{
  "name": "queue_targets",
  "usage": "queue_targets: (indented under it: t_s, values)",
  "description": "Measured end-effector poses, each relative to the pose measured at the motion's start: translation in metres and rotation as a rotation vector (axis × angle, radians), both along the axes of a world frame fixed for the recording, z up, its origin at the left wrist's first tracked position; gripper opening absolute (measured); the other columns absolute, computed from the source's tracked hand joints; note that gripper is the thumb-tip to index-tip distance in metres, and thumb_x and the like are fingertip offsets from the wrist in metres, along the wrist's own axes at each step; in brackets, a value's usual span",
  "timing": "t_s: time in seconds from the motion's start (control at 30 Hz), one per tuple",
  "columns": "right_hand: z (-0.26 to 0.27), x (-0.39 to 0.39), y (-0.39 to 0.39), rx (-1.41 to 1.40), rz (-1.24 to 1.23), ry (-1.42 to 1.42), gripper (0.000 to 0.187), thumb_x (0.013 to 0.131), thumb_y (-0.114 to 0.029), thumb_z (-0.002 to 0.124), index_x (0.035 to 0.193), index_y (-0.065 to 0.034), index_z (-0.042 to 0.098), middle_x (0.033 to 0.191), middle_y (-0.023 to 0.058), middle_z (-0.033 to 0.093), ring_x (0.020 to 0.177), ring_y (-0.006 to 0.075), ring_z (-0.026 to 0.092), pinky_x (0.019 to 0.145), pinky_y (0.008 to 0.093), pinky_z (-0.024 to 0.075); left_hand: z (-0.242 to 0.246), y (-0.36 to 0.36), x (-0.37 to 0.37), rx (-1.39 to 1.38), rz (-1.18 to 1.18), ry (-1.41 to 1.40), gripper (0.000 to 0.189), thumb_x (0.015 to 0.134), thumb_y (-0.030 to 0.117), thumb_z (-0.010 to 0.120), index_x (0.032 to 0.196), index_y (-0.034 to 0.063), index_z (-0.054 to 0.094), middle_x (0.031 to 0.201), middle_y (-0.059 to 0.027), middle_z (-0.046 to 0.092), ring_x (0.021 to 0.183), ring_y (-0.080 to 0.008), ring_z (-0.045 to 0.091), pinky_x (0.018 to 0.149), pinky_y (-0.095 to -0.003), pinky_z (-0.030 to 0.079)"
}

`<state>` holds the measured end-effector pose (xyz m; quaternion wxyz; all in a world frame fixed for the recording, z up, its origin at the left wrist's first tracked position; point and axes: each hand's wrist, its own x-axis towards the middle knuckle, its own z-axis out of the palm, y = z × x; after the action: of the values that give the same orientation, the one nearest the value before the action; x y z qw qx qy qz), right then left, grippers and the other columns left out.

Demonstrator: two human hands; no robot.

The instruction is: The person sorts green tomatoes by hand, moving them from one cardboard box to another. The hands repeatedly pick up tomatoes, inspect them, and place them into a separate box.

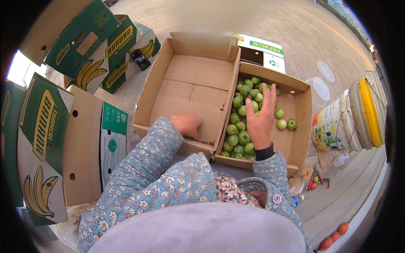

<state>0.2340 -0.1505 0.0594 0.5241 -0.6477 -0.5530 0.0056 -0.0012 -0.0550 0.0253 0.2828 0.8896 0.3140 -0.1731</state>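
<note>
Two shallow cardboard boxes stand side by side in front of me. My left hand point(189, 124) is curled at the near end of the left cardboard box point(186, 91), with bits of green showing at its edges; what it holds is mostly hidden. Over the green tomatoes point(244, 137) in the right cardboard box point(297, 139), my right hand point(261, 118) has its fingers spread. The tomatoes are heaped along that box's left side, and a few lie apart to the right of my hand.
Banana boxes point(47, 126) are stacked at the left, with a smartphone point(140, 59) against one. To the right are nested plastic buckets point(345, 123), clear lids point(321, 88) and a plastic bottle point(341, 160). Red tomatoes point(334, 236) lie on a ledge at the lower right.
</note>
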Motion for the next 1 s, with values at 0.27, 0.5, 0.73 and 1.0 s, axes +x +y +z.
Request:
queue_targets:
  t_s: [0.27,0.5,0.73,1.0]
  values:
    - [0.015,-0.013,-0.009,-0.077,0.631,-0.118,0.059,0.076,-0.014,0.074,0.133,-0.0142,0.056,0.125,0.0145,0.058,0.111,0.0343,0.058,0.092,0.0409,0.0484,0.039,-0.001,0.015,-0.786,0.502,-0.98,0.048,0.087,0.013,0.073,0.127,0.0022,0.05,0.12,-0.0082,0.06,0.108,-0.0148,0.059,0.095,-0.0322,0.048]
    - [0.01,-0.017,-0.007,-0.121,0.587,-0.15,0.058,0.076,-0.013,0.075,0.13,-0.0122,0.055,0.111,0.0114,0.062,0.094,0.0333,0.063,0.078,0.04,0.0511,0.034,-0.001,0.021,-0.572,0.505,-0.87,0.045,0.087,0.023,0.074,0.122,0.002,0.055,0.104,-0.0069,0.066,0.1,-0.016,0.061,0.088,-0.0324,0.05]
    - [0.005,0.0,-0.001,0.027,-0.147,-0.182,0.051,0.081,-0.015,0.071,0.129,-0.0058,0.055,0.124,0.015,0.054,0.115,0.034,0.049,0.097,0.0448,0.0402,0.021,0.016,-0.038,0.323,0.439,0.263,0.055,0.076,0.047,0.076,0.101,-0.0009,0.066,0.096,-0.0195,0.068,0.094,-0.035,0.065,0.083,-0.0425,0.052]
    - [0.01,-0.008,-0.005,-0.059,0.309,-0.104,0.045,0.082,-0.013,0.069,0.125,-0.0045,0.058,0.121,0.016,0.057,0.113,0.0341,0.052,0.098,0.042,0.0425,0.011,0.02,-0.039,0.258,0.432,0.086,0.051,0.08,0.042,0.075,0.104,-0.0012,0.063,0.097,-0.0159,0.07,0.097,-0.0308,0.066,0.079,-0.0404,0.053]
